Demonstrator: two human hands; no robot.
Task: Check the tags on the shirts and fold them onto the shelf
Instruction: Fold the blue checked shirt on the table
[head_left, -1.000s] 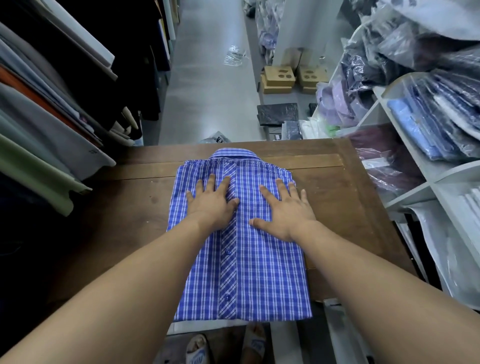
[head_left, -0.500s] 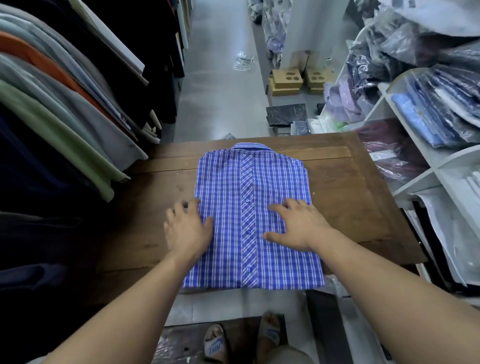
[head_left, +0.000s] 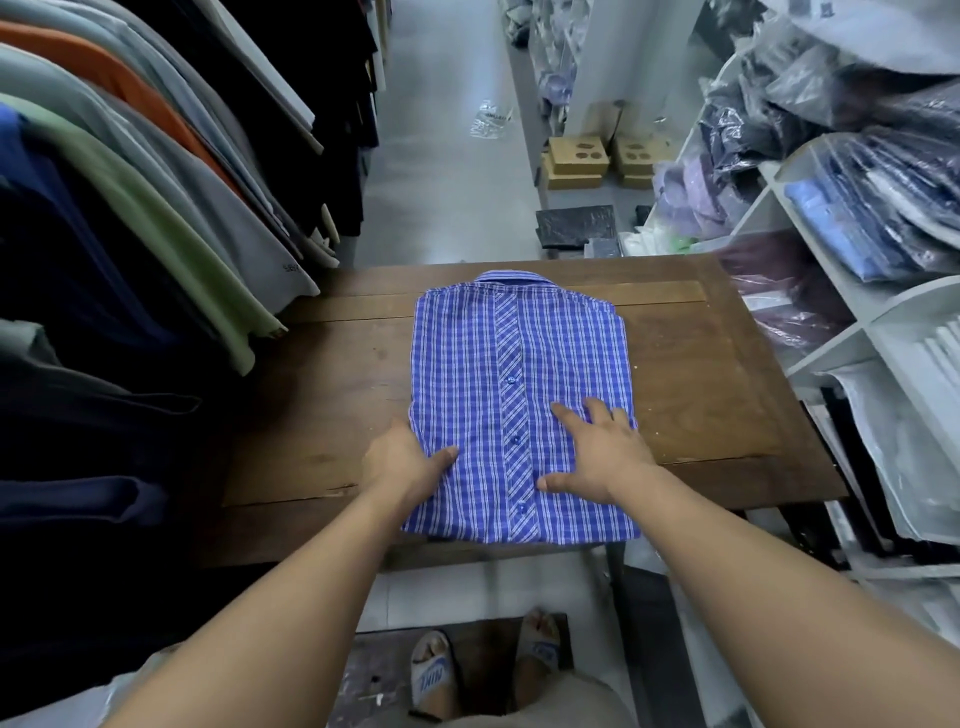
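Worn wooden table (head_left: 322, 395), folded blue plaid shirt (head_left: 519, 364), left hand (head_left: 400, 462) pinching its edge, right hand (head_left: 602, 457) spread

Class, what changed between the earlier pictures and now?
Both hands slid toward the person along the blue checked shirt; the left hand now grips its left edge, the right hand presses flat. The shirt stayed folded on the brown wooden table.
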